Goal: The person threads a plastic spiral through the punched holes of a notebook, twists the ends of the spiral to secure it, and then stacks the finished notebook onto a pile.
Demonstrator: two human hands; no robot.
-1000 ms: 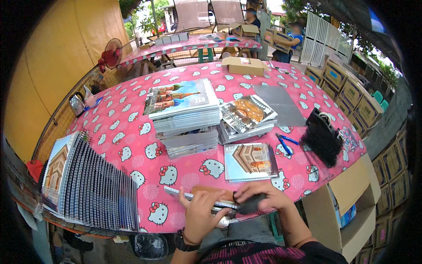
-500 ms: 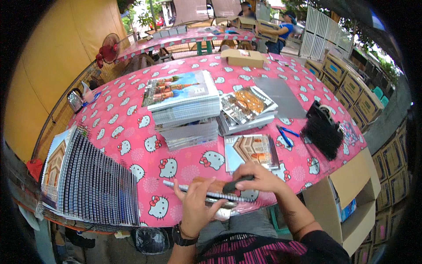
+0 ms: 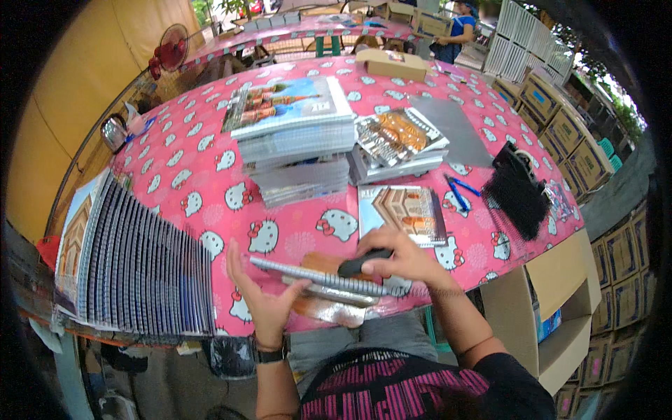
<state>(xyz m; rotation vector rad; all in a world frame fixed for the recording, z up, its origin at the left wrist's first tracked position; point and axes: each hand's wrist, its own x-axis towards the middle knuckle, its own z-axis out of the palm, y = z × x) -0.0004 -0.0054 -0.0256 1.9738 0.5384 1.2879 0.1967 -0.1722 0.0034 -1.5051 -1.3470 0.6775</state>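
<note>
At the near table edge lies a notebook (image 3: pixel 280 268) with its white page edge and wire spiral facing me. My left hand (image 3: pixel 264 299) is open at its left end, fingers spread and the thumb lying along the near side. My right hand (image 3: pixel 399 253) is closed round a black rounded tool (image 3: pixel 362 263), held against the spiral toward its right end. A loose tail of coil (image 3: pixel 437 290) sticks out past that end. Under the notebook sits a brown and shiny metallic holder (image 3: pixel 329 310), partly hidden. Just beyond my right hand lies another spiral-bound notebook (image 3: pixel 402 213) with a building on its cover.
A long row of spiral-bound notebooks (image 3: pixel 147 266) stands at left. Tall stacks (image 3: pixel 294 154) and a lower stack (image 3: pixel 402 150) rise ahead. Blue pliers (image 3: pixel 458 192) and a black mesh bundle (image 3: pixel 518 199) lie at right. An open carton (image 3: pixel 560 308) stands beside the table; a person (image 3: pixel 458 35) is far off.
My left hand has loosened its grip, its fingers now spread to the left. The black tool in my right hand has shifted slightly left along the spiral. The whole view has tilted a little downward.
</note>
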